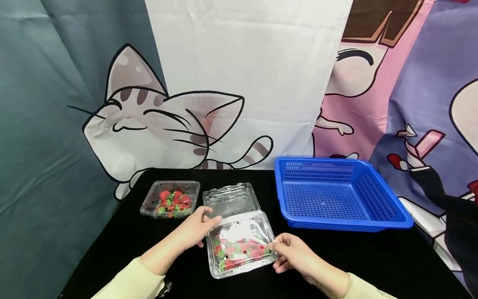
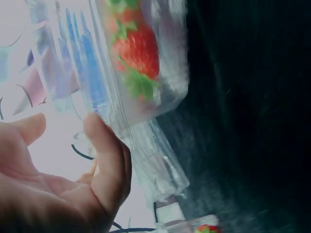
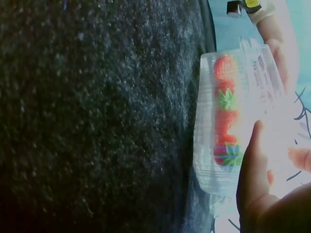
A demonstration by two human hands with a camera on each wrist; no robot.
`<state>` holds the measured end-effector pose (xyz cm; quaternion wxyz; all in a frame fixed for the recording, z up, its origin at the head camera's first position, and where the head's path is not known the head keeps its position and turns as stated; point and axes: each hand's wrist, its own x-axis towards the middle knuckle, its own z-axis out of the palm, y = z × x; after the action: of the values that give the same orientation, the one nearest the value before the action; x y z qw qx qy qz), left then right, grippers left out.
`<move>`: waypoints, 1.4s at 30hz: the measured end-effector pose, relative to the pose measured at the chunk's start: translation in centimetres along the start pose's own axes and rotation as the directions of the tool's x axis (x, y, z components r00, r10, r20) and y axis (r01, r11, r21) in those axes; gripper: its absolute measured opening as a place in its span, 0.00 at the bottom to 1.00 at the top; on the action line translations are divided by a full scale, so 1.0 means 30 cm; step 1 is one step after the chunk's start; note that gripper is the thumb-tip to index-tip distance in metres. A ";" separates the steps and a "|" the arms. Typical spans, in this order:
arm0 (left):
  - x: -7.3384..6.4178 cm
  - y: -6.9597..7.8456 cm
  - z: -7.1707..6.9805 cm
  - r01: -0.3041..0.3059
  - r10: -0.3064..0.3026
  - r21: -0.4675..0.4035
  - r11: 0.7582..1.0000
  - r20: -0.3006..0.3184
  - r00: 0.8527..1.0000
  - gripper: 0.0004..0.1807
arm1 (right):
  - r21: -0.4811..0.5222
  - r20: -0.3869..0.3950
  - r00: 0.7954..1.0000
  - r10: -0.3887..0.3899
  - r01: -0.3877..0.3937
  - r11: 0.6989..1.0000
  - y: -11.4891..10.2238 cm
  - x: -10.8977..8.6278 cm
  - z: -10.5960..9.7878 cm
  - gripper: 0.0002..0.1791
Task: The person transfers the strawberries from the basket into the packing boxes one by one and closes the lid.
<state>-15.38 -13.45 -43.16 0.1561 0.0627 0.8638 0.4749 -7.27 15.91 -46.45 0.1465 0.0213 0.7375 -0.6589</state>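
A clear plastic clamshell box [image 1: 239, 222] with red strawberries and green leaves inside is tilted in front of me, its transparent lid over the fruit. At its right edge my right hand [image 1: 295, 253] pinches the rim, thumb on top and fingers lower down. My left hand [image 1: 198, 228] is at the box's upper left corner. In the left wrist view, the left thumb [image 2: 34, 128] and forefinger stand apart, fingertip right beside the box's rim. The strawberries [image 3: 226, 111] show through the box's side in the right wrist view.
Just behind the held box lies another clear plastic piece [image 1: 231, 199], with no fruit showing in it. A second box of strawberries [image 1: 149, 203] sits at the back left. A blue slotted basket [image 1: 284, 207] stands at the right on the black tabletop [image 1: 328, 249]. Printed cloth hangs behind.
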 end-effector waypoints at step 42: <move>-0.019 -0.065 0.044 0.029 0.013 -0.520 0.854 0.078 0.997 0.22 | 0.032 -0.092 0.992 -0.091 0.095 0.995 0.002 -0.025 0.008 0.19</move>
<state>-14.34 -13.60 -45.35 0.2029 0.0331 0.6966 0.6873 -6.50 15.81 -46.36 0.0815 0.0195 0.7314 -0.6768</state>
